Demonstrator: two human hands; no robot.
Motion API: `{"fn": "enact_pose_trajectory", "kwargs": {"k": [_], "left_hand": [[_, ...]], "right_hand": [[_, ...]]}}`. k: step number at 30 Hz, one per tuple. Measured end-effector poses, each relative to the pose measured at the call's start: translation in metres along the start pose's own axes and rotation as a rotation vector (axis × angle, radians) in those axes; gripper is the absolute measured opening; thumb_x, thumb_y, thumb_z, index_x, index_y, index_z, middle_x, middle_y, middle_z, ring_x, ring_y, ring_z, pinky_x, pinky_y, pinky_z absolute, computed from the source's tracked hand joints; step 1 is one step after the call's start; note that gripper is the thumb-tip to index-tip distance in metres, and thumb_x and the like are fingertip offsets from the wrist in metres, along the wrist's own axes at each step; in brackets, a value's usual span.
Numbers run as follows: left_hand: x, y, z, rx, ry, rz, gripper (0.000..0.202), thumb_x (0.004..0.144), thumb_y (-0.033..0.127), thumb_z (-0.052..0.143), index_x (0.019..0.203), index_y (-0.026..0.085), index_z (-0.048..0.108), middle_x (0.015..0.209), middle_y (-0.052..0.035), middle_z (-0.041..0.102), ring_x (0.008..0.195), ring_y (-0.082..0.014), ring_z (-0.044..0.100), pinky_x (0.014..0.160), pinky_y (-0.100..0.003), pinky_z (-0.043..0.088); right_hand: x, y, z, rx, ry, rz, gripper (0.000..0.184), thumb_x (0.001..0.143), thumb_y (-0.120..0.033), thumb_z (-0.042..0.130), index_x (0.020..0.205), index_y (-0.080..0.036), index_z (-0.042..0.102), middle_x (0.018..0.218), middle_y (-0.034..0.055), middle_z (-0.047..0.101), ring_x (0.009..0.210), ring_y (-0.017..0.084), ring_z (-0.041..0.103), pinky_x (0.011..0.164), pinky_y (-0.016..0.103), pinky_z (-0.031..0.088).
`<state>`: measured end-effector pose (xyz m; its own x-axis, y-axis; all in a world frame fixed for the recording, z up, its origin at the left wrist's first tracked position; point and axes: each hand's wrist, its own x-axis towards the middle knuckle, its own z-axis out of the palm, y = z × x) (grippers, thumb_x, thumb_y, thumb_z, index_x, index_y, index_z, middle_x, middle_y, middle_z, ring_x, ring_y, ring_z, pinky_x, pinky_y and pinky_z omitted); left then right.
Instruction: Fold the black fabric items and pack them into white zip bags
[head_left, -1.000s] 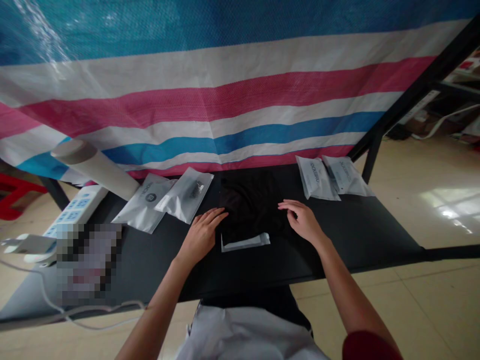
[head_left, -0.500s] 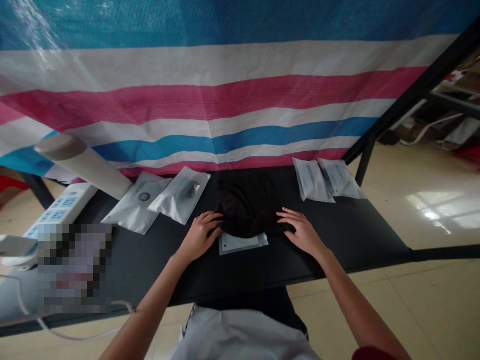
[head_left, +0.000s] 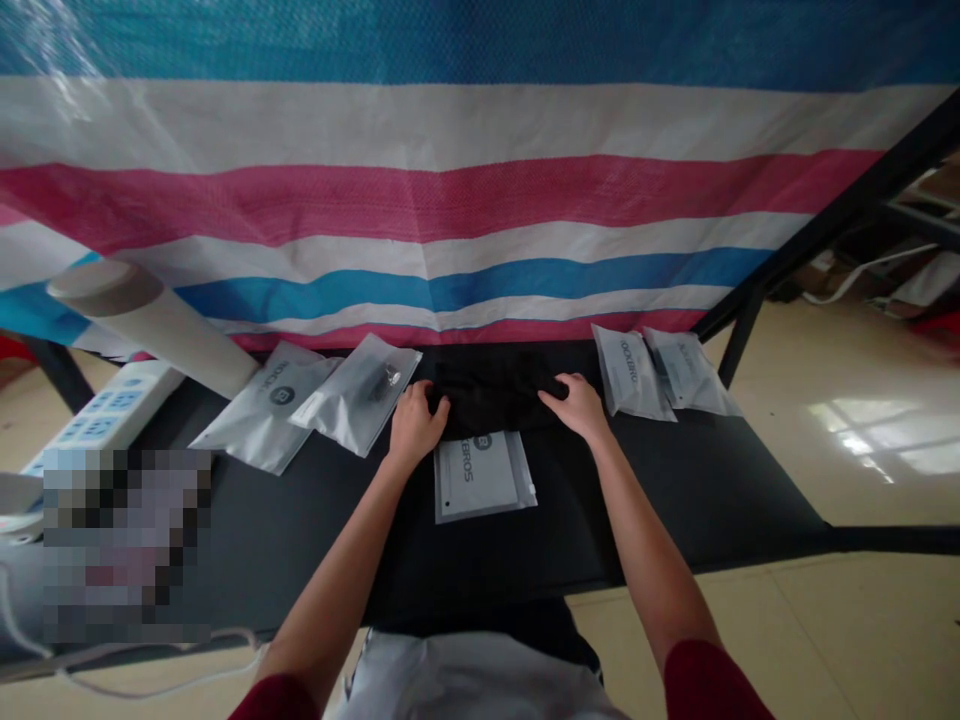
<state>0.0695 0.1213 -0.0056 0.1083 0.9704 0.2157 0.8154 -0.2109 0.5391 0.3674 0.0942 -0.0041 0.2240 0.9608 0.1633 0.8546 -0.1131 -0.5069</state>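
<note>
A black piece of cloth (head_left: 491, 400) lies rolled or folded into a narrow band at the far middle of the black table (head_left: 675, 500). My left hand (head_left: 415, 425) grips its left end with curled fingers. My right hand (head_left: 574, 402) grips its right end, thumb tucked over the fabric. Just in front of the cloth lies a flat clear plastic bag (head_left: 484, 473) with a dark logo and lettering, uncovered and untouched by either hand.
Two clear bags (head_left: 315, 405) lie to the left, two more bags (head_left: 660, 372) at the far right. A beige cylinder (head_left: 154, 325) and a white power strip (head_left: 101, 415) sit at the left. A striped tarp (head_left: 480, 200) hangs behind. Black frame posts (head_left: 739, 335) stand at right.
Both hands have pushed the black cloth away from me, gathering it into a narrower band at the far edge. The clear bag that it covered now lies fully exposed.
</note>
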Motion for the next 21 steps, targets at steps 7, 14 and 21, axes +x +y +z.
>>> {"fn": "enact_pose_trajectory", "kwargs": {"k": [7,14,21], "left_hand": [[0.002,-0.012,0.010,-0.025,-0.049,0.049,0.033,0.081,0.036,0.061,0.107,0.014,0.062,0.103,-0.0149,0.062,0.100,-0.0327,0.056,0.092,-0.049,0.045],[0.004,-0.017,0.005,-0.438,-0.112,0.061,0.017,0.071,0.022,0.058,0.087,0.017,0.057,0.076,-0.0006,0.058,0.073,-0.0176,0.056,0.072,-0.031,0.047],[0.006,-0.018,-0.004,-0.701,-0.234,0.262,0.006,0.062,0.014,0.048,0.061,0.016,0.054,0.081,-0.0036,0.055,0.080,-0.0166,0.056,0.078,-0.031,0.046]], "right_hand": [[0.001,0.008,0.018,0.206,0.043,0.039,0.047,0.071,-0.025,0.068,0.117,-0.022,0.060,0.099,0.0073,0.073,0.076,0.022,0.068,0.074,0.035,0.053],[0.001,0.017,0.021,0.608,-0.041,0.092,0.047,0.059,-0.017,0.062,0.105,-0.016,0.067,0.083,0.0044,0.073,0.072,0.019,0.066,0.070,0.031,0.052],[-0.006,0.019,0.003,0.682,-0.155,-0.131,0.012,0.058,-0.016,0.051,0.053,-0.017,0.061,0.068,0.0006,0.056,0.069,0.015,0.055,0.066,0.029,0.044]]}}
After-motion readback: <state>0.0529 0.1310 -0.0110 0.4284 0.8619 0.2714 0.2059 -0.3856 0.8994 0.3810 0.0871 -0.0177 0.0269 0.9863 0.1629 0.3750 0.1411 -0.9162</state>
